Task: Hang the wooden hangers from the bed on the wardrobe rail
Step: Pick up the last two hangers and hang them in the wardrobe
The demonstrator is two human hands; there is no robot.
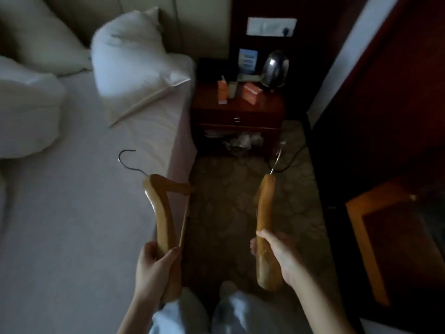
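hangers (163, 220) honey-tan wood | bed (72, 213) white | pillow (134, 59) white | carpet (231, 201) olive, mottled swirls | nightstand (240, 112) dark red-brown | boxes (251, 92) orange | kettle (275, 68) silver

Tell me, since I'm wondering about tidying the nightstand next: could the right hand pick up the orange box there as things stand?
Probably not right away. The right hand is closed around a wooden hanger, so it has no free grip, and the orange box sits on the nightstand well ahead of it. The floor between looks clear.
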